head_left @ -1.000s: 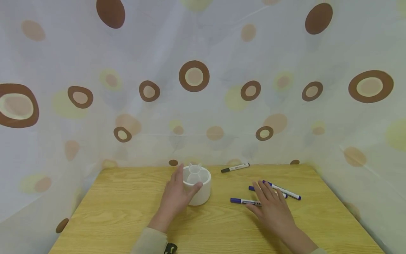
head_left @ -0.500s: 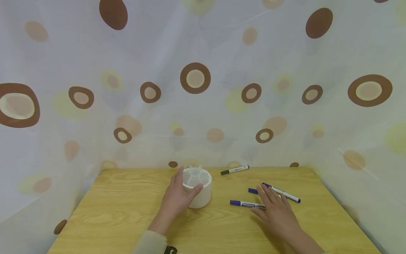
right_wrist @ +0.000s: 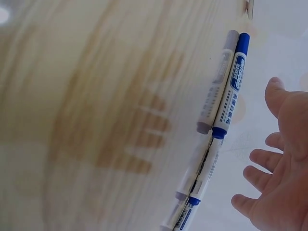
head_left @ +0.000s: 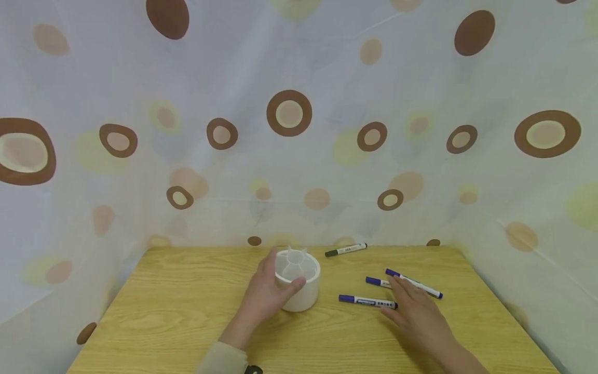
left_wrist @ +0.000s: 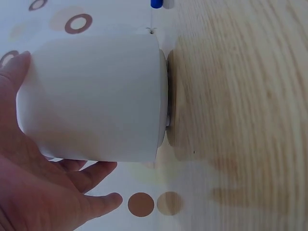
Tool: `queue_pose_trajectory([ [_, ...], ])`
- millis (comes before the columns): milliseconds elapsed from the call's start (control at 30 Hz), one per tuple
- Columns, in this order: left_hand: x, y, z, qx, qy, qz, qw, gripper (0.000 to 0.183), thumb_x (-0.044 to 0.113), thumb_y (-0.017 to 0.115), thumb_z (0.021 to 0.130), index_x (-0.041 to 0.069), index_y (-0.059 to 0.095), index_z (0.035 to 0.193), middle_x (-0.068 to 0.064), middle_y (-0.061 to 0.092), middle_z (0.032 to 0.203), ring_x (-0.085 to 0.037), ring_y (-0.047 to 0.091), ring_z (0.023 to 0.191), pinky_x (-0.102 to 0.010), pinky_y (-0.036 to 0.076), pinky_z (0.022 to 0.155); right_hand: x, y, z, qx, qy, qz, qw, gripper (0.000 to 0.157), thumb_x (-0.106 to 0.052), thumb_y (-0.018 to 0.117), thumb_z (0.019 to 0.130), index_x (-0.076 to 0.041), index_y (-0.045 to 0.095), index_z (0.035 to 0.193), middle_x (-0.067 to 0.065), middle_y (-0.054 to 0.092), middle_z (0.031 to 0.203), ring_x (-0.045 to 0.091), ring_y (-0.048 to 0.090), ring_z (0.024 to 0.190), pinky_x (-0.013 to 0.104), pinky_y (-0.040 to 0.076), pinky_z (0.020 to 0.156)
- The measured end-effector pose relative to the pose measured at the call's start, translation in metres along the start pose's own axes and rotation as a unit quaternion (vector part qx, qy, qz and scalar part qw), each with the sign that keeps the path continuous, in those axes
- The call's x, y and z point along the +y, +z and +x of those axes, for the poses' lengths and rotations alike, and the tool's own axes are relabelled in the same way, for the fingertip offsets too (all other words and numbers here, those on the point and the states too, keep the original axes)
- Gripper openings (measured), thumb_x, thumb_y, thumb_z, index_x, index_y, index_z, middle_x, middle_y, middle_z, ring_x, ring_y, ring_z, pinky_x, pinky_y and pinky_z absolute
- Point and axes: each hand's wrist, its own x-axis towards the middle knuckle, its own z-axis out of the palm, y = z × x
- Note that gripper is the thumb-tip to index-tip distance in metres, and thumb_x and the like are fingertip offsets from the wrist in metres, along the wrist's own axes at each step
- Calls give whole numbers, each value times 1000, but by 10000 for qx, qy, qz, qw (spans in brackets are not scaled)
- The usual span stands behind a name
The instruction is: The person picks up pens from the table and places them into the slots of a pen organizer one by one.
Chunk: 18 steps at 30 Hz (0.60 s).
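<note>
A round white pen holder (head_left: 306, 295) with inner compartments stands upright on the table. My left hand (head_left: 262, 291) grips it from the left, thumb on the near side and fingers round the far side; the left wrist view shows the holder's smooth wall (left_wrist: 96, 96) between thumb and fingers. To the right, my right hand (head_left: 420, 317) is held over the blue-capped markers, fingers extended and holding nothing. The nearest marker (head_left: 369, 302) lies by its thumb. A second marker (head_left: 374, 281) is partly hidden under the fingers, and a third (head_left: 426, 288) lies just behind.
A black-capped marker (head_left: 345, 250) lies at the table's back edge, right of the pen holder. The wood-grain table (head_left: 187, 301) meets a dotted curtain (head_left: 299, 166) at the back and sides.
My left hand and the pen holder have shifted slightly right and nearer. My right hand has drawn a little right and nearer, uncovering more of the nearest marker.
</note>
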Motion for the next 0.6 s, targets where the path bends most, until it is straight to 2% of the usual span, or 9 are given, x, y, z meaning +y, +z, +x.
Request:
queue_pose_trajectory([
  [233, 1, 1, -2, -4, 40, -13, 10000, 109, 61, 81, 95, 3, 29, 171, -31, 47, 162, -55, 54, 139, -73, 47, 112, 3, -3, -4, 88, -18, 142, 9999, 73, -33, 89, 96, 3, 60, 153, 29, 64, 147, 53, 62, 132, 69, 52, 107],
  [600, 1, -5, -7, -348, -5, -231, 9991, 111, 61, 80, 96, 3, 25, 173, -28, 36, 170, -53, 56, 139, -74, 48, 111, 6, -4, -4, -256, 357, 358, 9984, 74, -38, 87, 98, 0, 59, 155, 28, 66, 144, 53, 64, 127, 69, 56, 100],
])
